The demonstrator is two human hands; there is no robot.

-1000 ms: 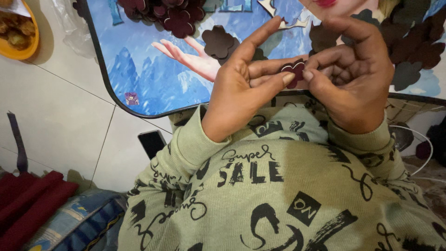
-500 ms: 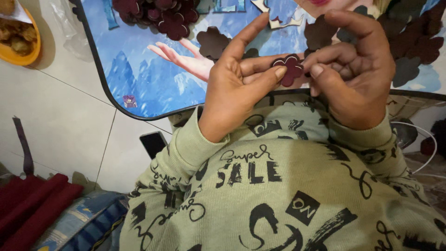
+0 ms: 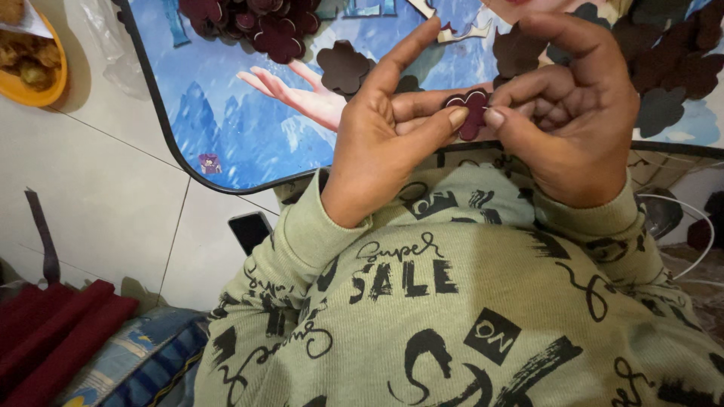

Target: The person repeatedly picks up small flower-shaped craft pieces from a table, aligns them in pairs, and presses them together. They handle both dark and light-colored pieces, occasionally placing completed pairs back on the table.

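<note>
— Flower-shaped maroon cutout (image 3: pixel 473 111) sits pinched between both hands, above the worktop's near edge (image 3: pixel 249 187). Left hand (image 3: pixel 385 136) closes thumb and forefinger on its left lobe; right hand (image 3: pixel 573 113) curls shut on the other side.

— Best handled how?

— Probably by light fingertip pressure at the rim, so the thin piece stays flat.

— Anything crowding it?

— Loose brown cutouts (image 3: pixel 343 66) lie just behind, a dark pile (image 3: pixel 249 19) at the far edge, a yellow food bowl (image 3: pixel 34 64) off left, well apart.
</note>
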